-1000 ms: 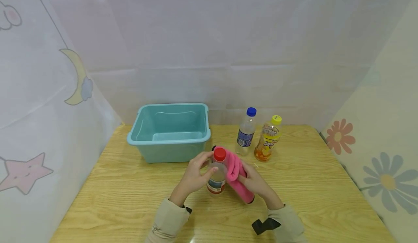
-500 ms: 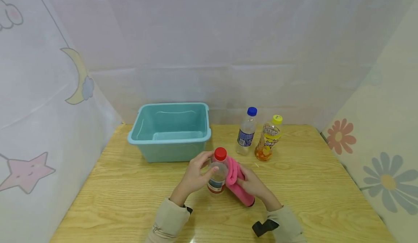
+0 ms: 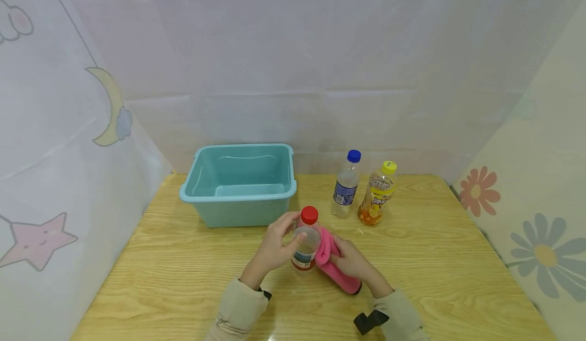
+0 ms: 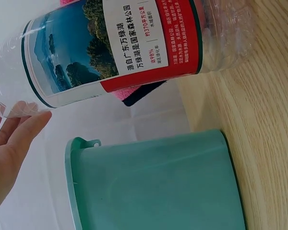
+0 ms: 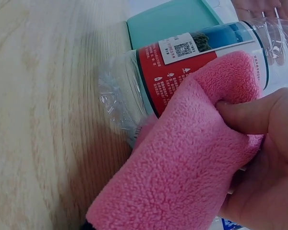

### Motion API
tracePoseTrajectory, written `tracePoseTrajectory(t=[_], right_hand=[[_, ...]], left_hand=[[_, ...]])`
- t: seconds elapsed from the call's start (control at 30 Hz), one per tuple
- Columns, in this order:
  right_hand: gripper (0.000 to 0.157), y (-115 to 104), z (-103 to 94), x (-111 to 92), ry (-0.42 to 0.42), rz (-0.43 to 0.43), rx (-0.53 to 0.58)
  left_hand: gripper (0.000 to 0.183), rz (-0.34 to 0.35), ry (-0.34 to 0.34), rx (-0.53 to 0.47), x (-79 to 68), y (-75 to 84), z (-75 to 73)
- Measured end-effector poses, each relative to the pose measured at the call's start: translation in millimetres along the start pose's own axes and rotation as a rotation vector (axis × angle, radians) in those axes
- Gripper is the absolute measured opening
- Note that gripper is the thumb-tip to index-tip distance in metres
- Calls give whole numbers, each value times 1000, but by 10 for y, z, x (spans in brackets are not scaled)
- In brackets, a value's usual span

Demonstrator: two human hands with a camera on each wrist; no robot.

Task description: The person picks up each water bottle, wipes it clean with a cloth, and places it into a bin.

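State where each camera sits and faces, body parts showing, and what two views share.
Head: worn there, facing forward and down at table; left hand, right hand, sleeves show.
Left wrist: worn there, facing held bottle and tub; left hand shows.
Right wrist: worn there, facing cloth and bottle; both hands show.
Wrist views share bottle, tub, cloth.

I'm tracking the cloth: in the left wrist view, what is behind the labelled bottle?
Bits of the pink fleece cloth, one with black trim, show past the clear plastic bottle, with white backdrop beyond. Whatever lies directly behind the label is covered.
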State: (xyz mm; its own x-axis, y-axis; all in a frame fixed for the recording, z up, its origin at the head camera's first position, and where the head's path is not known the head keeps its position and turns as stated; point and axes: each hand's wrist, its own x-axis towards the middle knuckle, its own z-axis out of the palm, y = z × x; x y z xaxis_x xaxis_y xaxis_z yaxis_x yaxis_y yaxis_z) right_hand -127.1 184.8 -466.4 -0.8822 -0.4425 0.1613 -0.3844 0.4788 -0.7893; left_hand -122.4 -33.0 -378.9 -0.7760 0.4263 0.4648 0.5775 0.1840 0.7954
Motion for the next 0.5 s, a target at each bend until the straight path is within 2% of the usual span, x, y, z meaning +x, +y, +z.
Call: tracePoseTrajectory(t=[0.03, 0.13, 0.27, 0.5], right_hand=[[48, -6, 1, 3, -1, 17, -7], [47, -23, 2, 7, -15, 76, 4], [47, -25, 5, -4, -13, 65, -10], [47, -48, -12, -48, -4, 37, -67]], left_hand=[[39, 0, 3, -7, 1, -4, 5], [41, -5, 22, -20, -5, -184, 71], [43, 6, 59, -8, -9, -417, 164], [42, 82, 104, 87, 6, -458, 216]])
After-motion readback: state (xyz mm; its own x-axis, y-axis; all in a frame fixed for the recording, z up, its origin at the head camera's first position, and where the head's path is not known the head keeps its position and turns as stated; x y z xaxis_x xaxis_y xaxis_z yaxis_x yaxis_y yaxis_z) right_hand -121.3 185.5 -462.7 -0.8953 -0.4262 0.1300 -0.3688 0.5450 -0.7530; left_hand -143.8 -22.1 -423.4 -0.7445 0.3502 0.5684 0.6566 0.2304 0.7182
